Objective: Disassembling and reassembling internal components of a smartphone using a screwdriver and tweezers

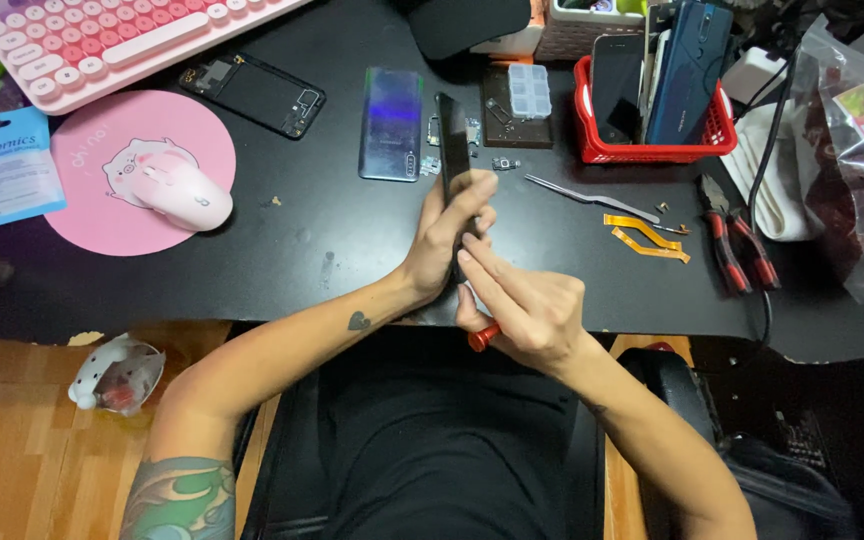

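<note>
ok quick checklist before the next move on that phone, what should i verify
1. Left hand grips the phone, held on edge: ok.
2. Right hand holds the red-handled screwdriver: ok.
3. Tip seated on the phone: cannot tell, hidden by the fingers.
4. Tweezers beside the hands: ok.
5. Small loose parts lie unboxed on the desk: not ok.
6. Back cover set apart, flat: ok.

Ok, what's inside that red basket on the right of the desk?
The red basket holds several phones standing on edge: one with a dark screen at the front and a blue one behind it. Their lower ends are hidden behind the basket wall.
</note>
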